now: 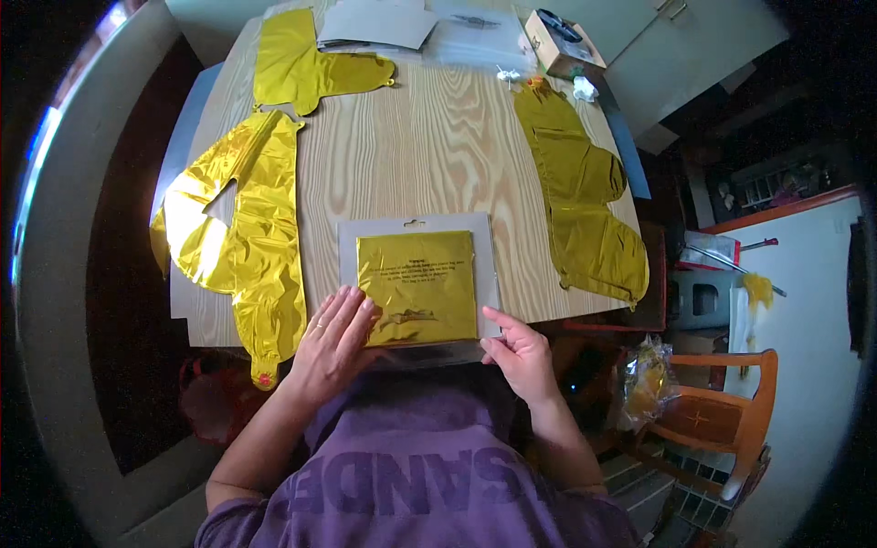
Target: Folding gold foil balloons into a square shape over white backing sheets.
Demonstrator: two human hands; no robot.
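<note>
While the left hand [331, 342] lies flat with fingers spread on the lower left corner of a gold foil packet [418, 285], the right hand [521, 352] pinches the packet's lower right edge between thumb and fingers. The packet sits at the near edge of the wooden bench [438, 155]. Flat gold balloons lie to its left [242, 228], right [585, 205] and far left [306, 64].
</note>
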